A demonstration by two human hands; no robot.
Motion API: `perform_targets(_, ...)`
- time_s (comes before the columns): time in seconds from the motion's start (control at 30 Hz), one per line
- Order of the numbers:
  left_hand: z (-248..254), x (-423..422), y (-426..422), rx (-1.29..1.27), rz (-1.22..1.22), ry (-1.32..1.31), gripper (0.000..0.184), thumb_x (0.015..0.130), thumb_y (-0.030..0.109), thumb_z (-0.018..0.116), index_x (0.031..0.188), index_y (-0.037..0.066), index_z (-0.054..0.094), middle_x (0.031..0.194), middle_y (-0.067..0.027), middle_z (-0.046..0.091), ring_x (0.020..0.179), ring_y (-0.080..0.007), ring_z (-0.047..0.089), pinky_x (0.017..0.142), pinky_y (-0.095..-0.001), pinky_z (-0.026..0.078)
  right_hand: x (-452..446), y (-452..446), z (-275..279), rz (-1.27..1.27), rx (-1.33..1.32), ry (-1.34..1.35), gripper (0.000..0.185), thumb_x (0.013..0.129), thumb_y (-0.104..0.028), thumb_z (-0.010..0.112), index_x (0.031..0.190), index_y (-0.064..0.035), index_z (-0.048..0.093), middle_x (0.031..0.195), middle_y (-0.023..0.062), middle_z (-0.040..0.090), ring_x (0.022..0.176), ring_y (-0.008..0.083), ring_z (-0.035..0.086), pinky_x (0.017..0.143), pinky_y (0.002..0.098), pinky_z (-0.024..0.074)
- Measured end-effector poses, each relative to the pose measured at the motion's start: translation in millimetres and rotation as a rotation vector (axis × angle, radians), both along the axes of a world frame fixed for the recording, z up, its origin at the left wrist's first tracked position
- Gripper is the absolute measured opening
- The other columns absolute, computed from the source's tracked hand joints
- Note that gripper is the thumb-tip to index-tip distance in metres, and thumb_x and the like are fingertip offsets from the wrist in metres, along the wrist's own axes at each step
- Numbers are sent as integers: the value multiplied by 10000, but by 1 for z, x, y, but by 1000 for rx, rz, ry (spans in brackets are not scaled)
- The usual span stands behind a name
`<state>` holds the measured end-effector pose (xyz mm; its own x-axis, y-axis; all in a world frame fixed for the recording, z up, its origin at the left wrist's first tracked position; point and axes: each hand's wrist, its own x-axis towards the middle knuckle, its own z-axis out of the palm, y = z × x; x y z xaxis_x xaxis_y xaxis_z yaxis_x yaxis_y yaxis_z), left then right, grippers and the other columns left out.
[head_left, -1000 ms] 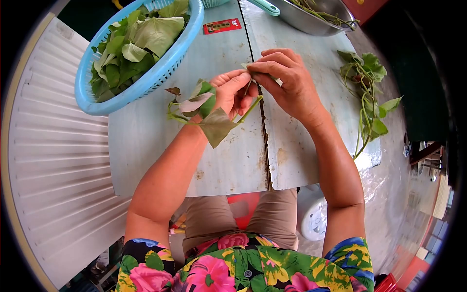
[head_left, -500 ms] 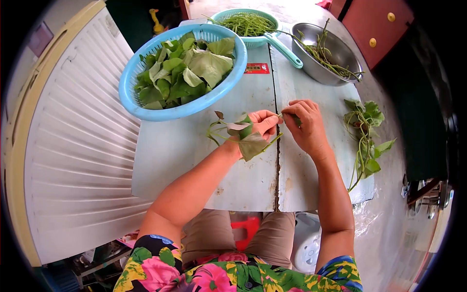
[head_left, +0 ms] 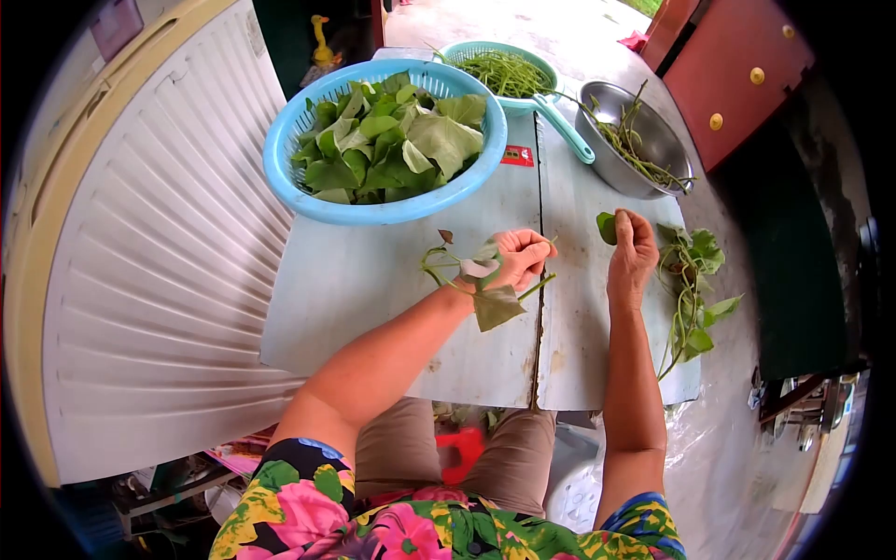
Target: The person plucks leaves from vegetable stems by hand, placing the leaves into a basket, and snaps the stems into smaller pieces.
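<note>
My left hand (head_left: 519, 260) is closed on a leafy vine (head_left: 496, 306), whose leaves and curling stems hang over the wrist. A short stem tip pokes out past the fingertips. To its right, my right hand (head_left: 632, 257) pinches a small green leaf (head_left: 607, 228), apart from the left hand. More leafy vines (head_left: 692, 303) lie at the table's right edge, just beyond the right hand. A blue basket (head_left: 385, 213) full of loose leaves stands at the back left of the pale table (head_left: 373, 308).
Behind are a green strainer (head_left: 567, 131) with thin stems and a metal bowl (head_left: 598, 154) with more stems. A red packet (head_left: 518, 156) lies beside the basket. A ribbed white panel (head_left: 168, 243) borders the left, and a stool (head_left: 571, 476) stands below the table.
My right hand has moved away from the left, to the right, with a leaf in its fingers. The view has tilted up, showing the strainer and bowl more fully.
</note>
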<state>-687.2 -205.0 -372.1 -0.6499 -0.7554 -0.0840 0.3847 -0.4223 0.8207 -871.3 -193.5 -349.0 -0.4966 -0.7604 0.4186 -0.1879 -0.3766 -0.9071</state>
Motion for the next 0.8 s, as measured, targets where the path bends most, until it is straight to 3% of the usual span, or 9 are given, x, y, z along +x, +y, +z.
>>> perform_targets(0.07, -6, -1, 0, -16, 10, 4, 145, 830, 149, 514, 853, 11, 550, 607, 1, 475, 423, -43, 364, 375, -186, 301, -2, -1, 6, -63, -90, -77, 176, 815, -160, 591, 909, -12, 611, 802, -14, 577, 718, 44, 491, 662, 165, 382)
perform_targets(0.17, -2, 0, -1, -38, 1, -23, 149, 832, 156, 516, 853, 15, 558, 601, 3, 477, 430, -44, 371, 377, -183, 298, 24, -7, 58, -45, -109, -46, 203, 803, -149, 600, 943, -4, 610, 836, 11, 589, 756, 57, 514, 694, 180, 405)
perform_targets(0.37, -2, 1, -3, -48, -23, -40, 162, 828, 174, 522, 839, 21, 572, 602, 8, 489, 438, -45, 390, 387, -184, 312, 96, -86, 116, 232, -197, -113, 229, 793, -134, 588, 962, 20, 599, 871, 62, 607, 783, 107, 544, 708, 211, 427)
perform_targets(0.5, -3, 2, -3, -70, -23, -34, 181, 817, 182, 518, 832, 9, 568, 600, 5, 485, 445, -48, 406, 395, -186, 327, 133, -119, 119, 428, 5, -99, 306, 795, -180, 578, 1035, 9, 567, 880, 80, 616, 790, 124, 558, 680, 213, 423)
perform_targets(0.53, -1, 2, -3, -89, -50, -52, 205, 856, 170, 477, 918, -22, 511, 568, 4, 452, 416, -47, 355, 377, -192, 264, 133, -119, 119, 440, 66, -41, 309, 808, -206, 572, 1038, 0, 564, 899, 85, 615, 839, 132, 561, 698, 224, 428)
perform_targets(0.6, 1, 3, -3, -95, -46, -54, 205, 856, 172, 477, 914, -22, 512, 564, 5, 450, 412, -49, 356, 376, -193, 265, 131, -111, 117, 451, 127, 23, 314, 820, -232, 567, 1042, -10, 560, 919, 90, 614, 889, 139, 564, 717, 236, 434)
perform_targets(0.7, 1, 1, -3, -102, -43, -49, 203, 861, 172, 474, 906, -22, 514, 558, 6, 451, 394, -54, 347, 374, -194, 271, 114, -86, 108, 427, 99, 83, 284, 832, -225, 549, 1011, -6, 571, 895, 82, 616, 840, 131, 574, 699, 235, 447)
perform_targets(0.8, 2, -1, 0, -51, 22, -27, 192, 870, 176, 472, 873, -5, 538, 559, 11, 451, 379, -43, 327, 352, -185, 252, 87, -54, 77, 432, 123, 33, 233, 831, -192, 546, 936, 11, 593, 800, 56, 612, 722, 99, 561, 604, 212, 445)
